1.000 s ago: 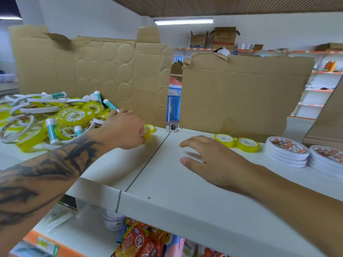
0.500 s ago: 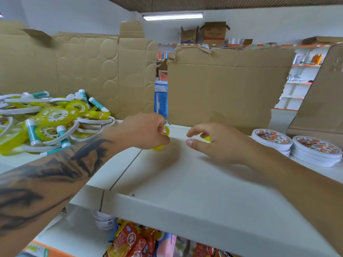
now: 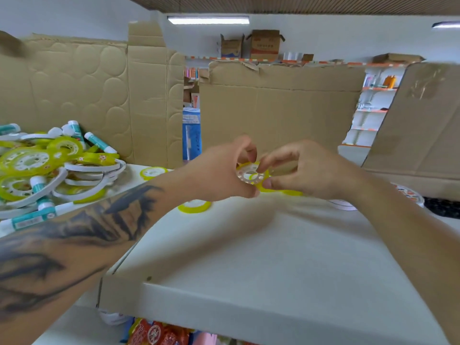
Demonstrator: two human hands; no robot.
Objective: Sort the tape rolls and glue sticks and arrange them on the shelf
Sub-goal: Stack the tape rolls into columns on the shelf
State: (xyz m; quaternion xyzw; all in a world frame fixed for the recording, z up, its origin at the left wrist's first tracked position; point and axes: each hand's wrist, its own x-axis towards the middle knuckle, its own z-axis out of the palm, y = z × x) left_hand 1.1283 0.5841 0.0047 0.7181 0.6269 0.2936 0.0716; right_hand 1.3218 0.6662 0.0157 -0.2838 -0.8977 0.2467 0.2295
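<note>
2 hands [image 3: 268,170] raised, pinching yellow tape roll [image 3: 251,175]

Bright ceiling tube light [image 3: 208,20]; motion blur, edges warped.

The held roll [image 3: 252,176] is being partly covered by fingers of both hands. A roll [image 3: 292,193] on the shelf [image 3: 273,257] is being mostly hidden under the right hand [image 3: 311,170]. The discs [image 3: 408,195] near the shelf's right edge are being blocked by the right forearm. The pile [image 3: 37,170] is being cut off at the left edge.
</note>
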